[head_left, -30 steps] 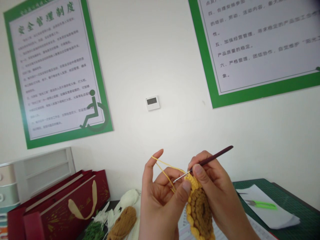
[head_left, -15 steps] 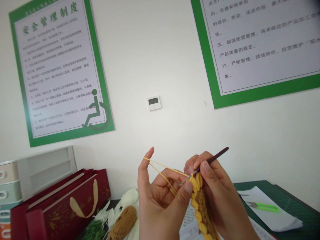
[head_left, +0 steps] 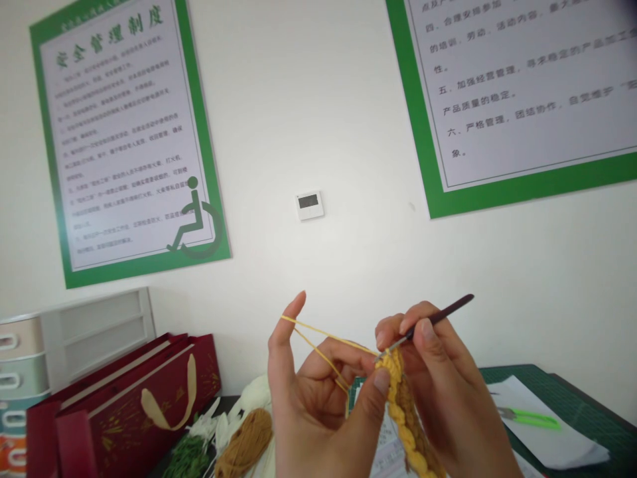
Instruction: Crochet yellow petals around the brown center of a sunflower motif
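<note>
My left hand (head_left: 323, 398) pinches the upper end of a yellow crochet piece (head_left: 405, 415) between thumb and fingers. Its index finger points up, with yellow yarn (head_left: 331, 333) looped over it and running down to the stitches. In my right hand (head_left: 448, 378) is a crochet hook (head_left: 440, 314) with a dark handle, held like a pen. The hook's metal tip meets the top stitches beside my left thumb. Below the hands the crochet piece hangs down, showing a yellow braided edge and a browner side. Its lower end runs out of view.
At left stand dark red gift bags (head_left: 144, 398) and stacked drawers (head_left: 22, 372). A brown yarn skein (head_left: 245, 443), white yarn (head_left: 256, 392) and green yarn (head_left: 186, 458) lie beside them. On the right, a green cutting mat (head_left: 592, 415) bears paper (head_left: 562, 448) and a green utility knife (head_left: 535, 419).
My right hand has drawn the hook up and to the right, so less of its tip extends past the stitches. The left hand keeps its pinch, and the view has shifted slightly.
</note>
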### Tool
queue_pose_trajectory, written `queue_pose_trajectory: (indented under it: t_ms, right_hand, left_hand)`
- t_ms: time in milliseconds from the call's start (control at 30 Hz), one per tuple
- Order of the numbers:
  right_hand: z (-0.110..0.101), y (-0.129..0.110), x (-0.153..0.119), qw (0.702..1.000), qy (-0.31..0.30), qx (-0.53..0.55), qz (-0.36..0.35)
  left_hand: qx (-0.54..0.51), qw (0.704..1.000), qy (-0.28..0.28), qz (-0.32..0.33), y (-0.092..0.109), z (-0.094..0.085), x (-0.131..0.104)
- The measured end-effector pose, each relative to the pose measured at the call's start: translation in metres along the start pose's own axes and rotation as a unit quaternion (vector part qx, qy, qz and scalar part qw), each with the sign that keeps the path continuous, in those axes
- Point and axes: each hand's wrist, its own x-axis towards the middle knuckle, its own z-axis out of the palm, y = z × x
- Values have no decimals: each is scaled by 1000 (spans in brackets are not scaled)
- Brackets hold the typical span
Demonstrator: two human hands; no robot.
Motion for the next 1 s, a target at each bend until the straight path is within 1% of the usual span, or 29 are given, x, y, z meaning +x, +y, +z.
queue_pose_trajectory:
  t_ms: [133,233,367,467,833,933,1000]
  right_hand:
    - [-2,-3,4,996,45,-64,-49]
    - [-5,-3,5,986,79,-107,-98]
    - [-9,-4,2,975,88,-136,-153]
    - [-9,-6,-1,972,84,-147,-166]
    - [-8,-10,-5,971,64,-158,-169]
    - [-4,-13,-8,959,86,-192,-188]
    - [0,-15,-12,940,118,-227,-226]
  left_hand:
    - [3,1000,-2,0,0,0,0]
    - [5,1000,-2,5,-1,1,-1]
    - [8,1000,-3,7,-1,1,-1]
    - [17,1000,-7,4,0,1,-2]
    - [14,1000,-14,0,1,3,-1]
    - [13,1000,-17,0,1,3,-1]
    - [15,1000,-19,-2,0,3,-1]
